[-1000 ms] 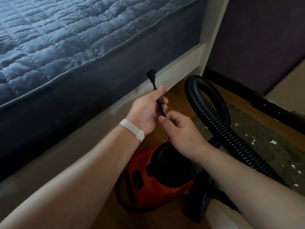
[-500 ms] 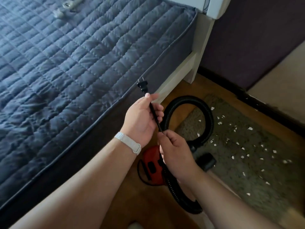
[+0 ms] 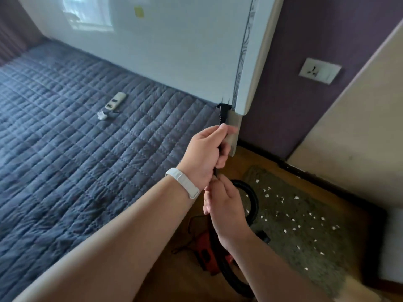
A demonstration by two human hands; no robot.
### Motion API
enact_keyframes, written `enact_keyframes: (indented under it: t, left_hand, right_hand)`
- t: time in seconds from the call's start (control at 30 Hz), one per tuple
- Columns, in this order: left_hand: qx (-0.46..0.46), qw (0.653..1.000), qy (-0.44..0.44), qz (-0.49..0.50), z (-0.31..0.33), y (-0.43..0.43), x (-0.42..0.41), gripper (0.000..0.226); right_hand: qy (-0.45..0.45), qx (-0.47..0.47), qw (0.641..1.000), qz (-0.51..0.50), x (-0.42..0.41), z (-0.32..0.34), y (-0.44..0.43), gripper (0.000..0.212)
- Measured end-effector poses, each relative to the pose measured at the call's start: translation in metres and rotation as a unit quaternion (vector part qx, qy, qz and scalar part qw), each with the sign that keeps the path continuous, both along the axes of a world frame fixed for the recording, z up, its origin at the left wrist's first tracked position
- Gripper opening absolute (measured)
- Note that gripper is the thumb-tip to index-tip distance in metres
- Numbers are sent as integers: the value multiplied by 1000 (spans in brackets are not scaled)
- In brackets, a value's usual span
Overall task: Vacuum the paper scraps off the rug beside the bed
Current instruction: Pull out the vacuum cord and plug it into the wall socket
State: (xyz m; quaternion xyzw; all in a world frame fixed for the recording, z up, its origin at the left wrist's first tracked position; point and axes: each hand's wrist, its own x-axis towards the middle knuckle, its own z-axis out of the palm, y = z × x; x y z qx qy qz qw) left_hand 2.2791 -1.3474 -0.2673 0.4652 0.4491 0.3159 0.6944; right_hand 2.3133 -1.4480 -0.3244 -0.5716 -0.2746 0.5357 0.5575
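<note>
Gripping the power cord (image 3: 218, 149) in my left hand (image 3: 204, 156), fist closed on it just below the plug (image 3: 222, 112), which points up toward the headboard (image 3: 174, 51). Right hand (image 3: 226, 205) pinches the same cord lower down. Wall socket (image 3: 319, 70) is well apart, up and right. Risks: cord runs down to the red vacuum (image 3: 209, 251) between my arms, so a hard pull could tip or drag it; slack could snag the black hose (image 3: 250, 192). Paper scraps (image 3: 294, 225) lie all over the rug (image 3: 316, 253), none vacuumed; dragging the hose across could scatter them.
</note>
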Motion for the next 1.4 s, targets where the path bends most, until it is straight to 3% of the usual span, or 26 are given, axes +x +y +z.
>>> enact_keyframes:
  t: [0.13, 0.47, 0.7, 0.87, 1.4]
  left_hand:
    - [-4, 999, -26, -21, 26, 16, 40, 31]
    - [-80, 995, -14, -50, 30, 35, 189, 23]
    - [-51, 996, 33, -67, 15, 36, 276, 28]
    - [-83, 989, 53, -112, -17, 57, 310, 30]
    - [-121, 968, 53, -214, -131, 265, 394, 29]
  right_hand:
    - [4, -2, 1000, -20, 42, 25, 15, 22]
    - [-44, -7, 994, -95, 192, 41, 32, 44]
    - [-48, -38, 983, -174, 259, 28, 24, 40]
    - [-57, -79, 974, -203, 280, 6, 37, 30]
    - [-38, -163, 931, -325, 327, -86, 250, 32]
